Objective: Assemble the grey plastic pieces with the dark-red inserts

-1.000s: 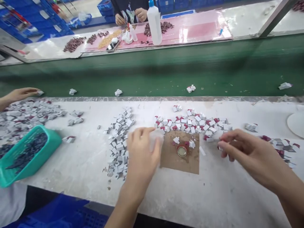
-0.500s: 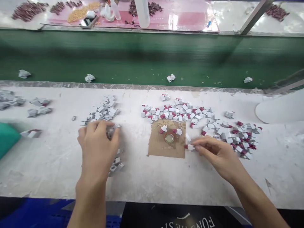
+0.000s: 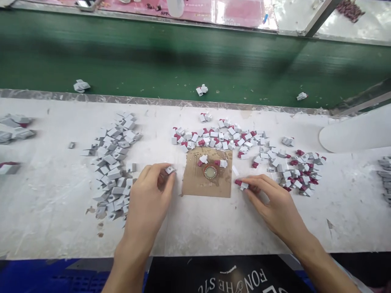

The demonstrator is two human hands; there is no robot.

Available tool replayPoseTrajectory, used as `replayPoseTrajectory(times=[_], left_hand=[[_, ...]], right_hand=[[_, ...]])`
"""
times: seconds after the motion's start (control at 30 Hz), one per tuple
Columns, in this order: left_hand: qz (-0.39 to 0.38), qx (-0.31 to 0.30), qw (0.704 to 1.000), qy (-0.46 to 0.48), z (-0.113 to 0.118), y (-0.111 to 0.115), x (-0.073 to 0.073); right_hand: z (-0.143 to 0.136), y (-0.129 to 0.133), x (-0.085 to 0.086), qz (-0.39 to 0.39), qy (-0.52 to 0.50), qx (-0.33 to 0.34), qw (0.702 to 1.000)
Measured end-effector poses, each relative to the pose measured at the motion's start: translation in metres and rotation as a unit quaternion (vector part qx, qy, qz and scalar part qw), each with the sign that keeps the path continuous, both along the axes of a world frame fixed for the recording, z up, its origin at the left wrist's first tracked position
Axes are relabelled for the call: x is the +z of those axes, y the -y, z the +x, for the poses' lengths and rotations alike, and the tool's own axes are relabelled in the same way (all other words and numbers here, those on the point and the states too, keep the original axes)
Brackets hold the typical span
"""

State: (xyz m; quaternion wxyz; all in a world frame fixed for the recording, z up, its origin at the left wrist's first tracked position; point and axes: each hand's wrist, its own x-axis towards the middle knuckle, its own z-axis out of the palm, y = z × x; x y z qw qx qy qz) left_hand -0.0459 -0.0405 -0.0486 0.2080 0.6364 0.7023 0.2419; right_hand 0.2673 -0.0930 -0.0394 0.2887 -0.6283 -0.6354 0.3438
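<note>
Between thumb and fingers, my left hand (image 3: pixel 152 191) pinches a small grey plastic block (image 3: pixel 170 169), just left of the brown cardboard piece (image 3: pixel 191 185). My right hand (image 3: pixel 271 201) is closed on a small white and dark red plastic part (image 3: pixel 242 184), right of the cardboard. Lying on the cardboard are a round dish-like piece with a beaded rim (image 3: pixel 210 172) and two white and red parts (image 3: pixel 221 163). A long pile of grey blocks (image 3: pixel 113 173) spreads left of my left hand. White and red parts (image 3: pixel 214 138) are heaped behind the cardboard and on to the right.
A green conveyor belt (image 3: pixel 137 65) runs behind the white worktable (image 3: pixel 195 232), carrying a few grey-white parts. A white rounded object (image 3: pixel 351 136) stands at the right, near a metal post (image 3: pixel 324 18). More grey parts (image 3: pixel 14 132) lie far left.
My left hand has moved right, away from the grey pile, with a grey block in its fingers. My right hand still holds the white and red part. The view has shifted slightly.
</note>
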Motion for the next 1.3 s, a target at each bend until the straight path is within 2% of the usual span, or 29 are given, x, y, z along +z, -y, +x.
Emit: replayPoseTrajectory(times=[0.1, 0.2, 0.3, 0.37, 0.43, 0.6, 0.83, 1.1, 1.2, 1.3], left_hand=[[-0.011, 0.015, 0.999, 0.041, 0.003, 0.001, 0.004], [-0.026, 0.032, 0.990, 0.137, 0.009, 0.004, 0.010], [-0.012, 0.035, 0.967, 0.252, 0.019, 0.007, 0.014], [-0.010, 0.040, 0.957, 0.287, 0.024, 0.008, 0.016], [-0.028, 0.040, 0.953, 0.300, 0.028, 0.008, 0.017], [-0.057, 0.020, 0.942, 0.329, 0.034, 0.009, 0.015], [-0.057, 0.005, 0.937, 0.345, 0.037, 0.010, 0.012], [-0.062, 0.010, 0.928, 0.368, 0.037, 0.008, 0.014], [-0.068, 0.009, 0.921, 0.384, 0.040, 0.008, 0.019], [-0.082, -0.006, 0.907, 0.412, 0.048, 0.006, 0.025]], right_hand=[[-0.003, -0.006, 0.002, -0.037, -0.075, -0.053, 0.995], [-0.007, -0.017, 0.005, -0.107, -0.212, -0.114, 0.965], [-0.014, -0.026, 0.005, -0.144, -0.319, -0.128, 0.928], [-0.019, -0.031, 0.004, -0.147, -0.346, -0.122, 0.919], [-0.026, -0.033, 0.005, -0.131, -0.334, -0.113, 0.927], [-0.042, -0.036, 0.011, -0.016, -0.205, -0.052, 0.977], [-0.056, -0.040, 0.013, 0.056, -0.133, 0.017, 0.989], [-0.057, -0.041, 0.019, 0.059, -0.115, 0.023, 0.991], [-0.053, -0.042, 0.021, 0.016, -0.165, -0.010, 0.986], [-0.047, -0.044, 0.020, -0.041, -0.275, -0.053, 0.959]])
